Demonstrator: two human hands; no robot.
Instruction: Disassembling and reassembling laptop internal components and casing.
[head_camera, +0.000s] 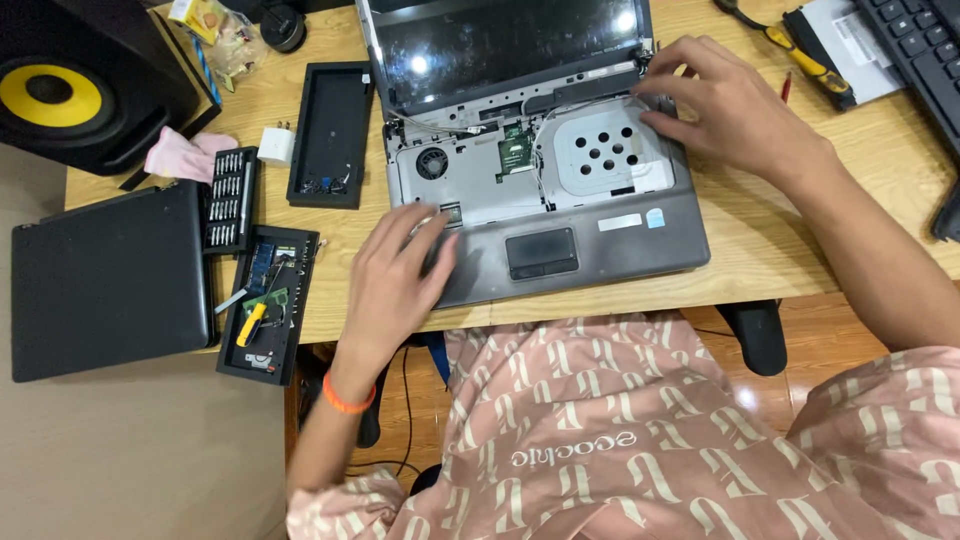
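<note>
The left hand lies flat on the palm rest of the opened grey laptop, just left of its touchpad. The right hand fingers the hinge corner. Both rest without a closed grip; the wooden bench lies beneath.

Grey laptop, orange wristband, pink patterned shirt, yellow-coned black speaker

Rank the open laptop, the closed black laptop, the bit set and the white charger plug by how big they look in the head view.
1. Open laptop, largest.
2. Closed black laptop, slightly smaller.
3. Bit set, far smaller.
4. White charger plug, smallest.
All lie on or beside the same desk, so nearness hardly skews the order.
</note>
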